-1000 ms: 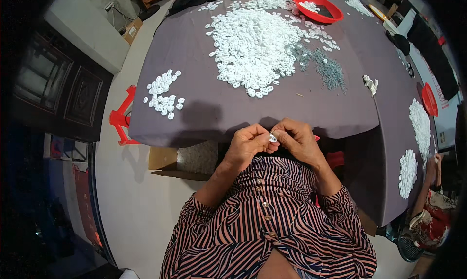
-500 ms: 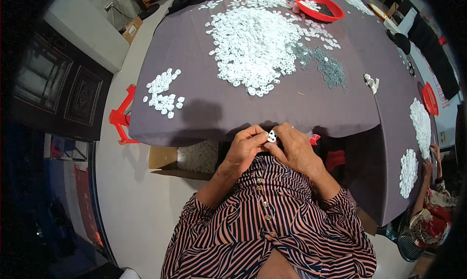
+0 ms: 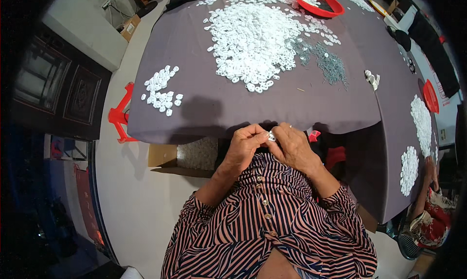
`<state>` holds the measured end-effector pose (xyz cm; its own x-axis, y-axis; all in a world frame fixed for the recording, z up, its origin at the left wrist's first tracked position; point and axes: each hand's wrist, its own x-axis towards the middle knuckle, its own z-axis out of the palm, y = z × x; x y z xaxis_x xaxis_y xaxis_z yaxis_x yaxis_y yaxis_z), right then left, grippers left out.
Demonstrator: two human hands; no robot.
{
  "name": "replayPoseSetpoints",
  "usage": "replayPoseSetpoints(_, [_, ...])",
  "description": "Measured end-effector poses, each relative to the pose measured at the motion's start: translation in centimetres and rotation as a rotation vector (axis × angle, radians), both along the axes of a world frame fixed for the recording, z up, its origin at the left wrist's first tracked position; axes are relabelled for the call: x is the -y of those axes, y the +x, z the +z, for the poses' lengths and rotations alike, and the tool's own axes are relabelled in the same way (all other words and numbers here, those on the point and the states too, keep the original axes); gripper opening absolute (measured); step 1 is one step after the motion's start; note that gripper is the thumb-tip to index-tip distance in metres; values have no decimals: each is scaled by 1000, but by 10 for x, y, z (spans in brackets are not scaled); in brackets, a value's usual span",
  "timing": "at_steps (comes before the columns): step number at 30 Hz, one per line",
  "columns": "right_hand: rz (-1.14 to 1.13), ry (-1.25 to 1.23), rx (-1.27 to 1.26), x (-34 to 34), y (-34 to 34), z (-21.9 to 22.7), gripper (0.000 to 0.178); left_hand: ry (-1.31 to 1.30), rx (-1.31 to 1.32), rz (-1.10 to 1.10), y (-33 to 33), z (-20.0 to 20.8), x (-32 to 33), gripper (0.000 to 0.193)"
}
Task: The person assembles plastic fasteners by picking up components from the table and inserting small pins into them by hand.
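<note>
Wears a wavy pink-and-dark striped top (image 3: 233, 216), round shiny buttons (image 3: 265, 202) in a row down its front, matching sleeves (image 3: 344, 212) bunched up and ending partway down the forearms (image 3: 325, 181), hands (image 3: 242, 150) bare.

The desk (image 3: 272, 106), draped in greyish-purple cloth (image 3: 185, 40), carries a great heap of small white pieces (image 3: 253, 40), a looser scatter (image 3: 159, 82) toward the left, thin grey bits (image 3: 332, 67) beside the heap, a red basin (image 3: 318, 13) farther back and a crumpled white scrap (image 3: 372, 80) at right.

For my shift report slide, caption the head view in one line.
Left hand and right hand hold a small white piece by the near edge of a cloth-covered table heaped with white pieces.
</note>
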<state>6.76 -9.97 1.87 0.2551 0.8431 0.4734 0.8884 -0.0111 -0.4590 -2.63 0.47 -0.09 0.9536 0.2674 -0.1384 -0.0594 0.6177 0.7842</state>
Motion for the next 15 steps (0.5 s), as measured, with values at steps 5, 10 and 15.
replayPoseSetpoints(5, [-10, -16, -47, -2, -3, 3, 18, -14, -22, 13, -2, 2, -2, 7])
replayPoseSetpoints(10, [-17, -14, 7, -3, -4, -1, 18, -6, -2, 23, -3, 0, -1, 8])
replayPoseSetpoints(15, [-28, 7, -2, -4, -6, -3, 16, 12, -46, 65, 0, 8, 1, 8])
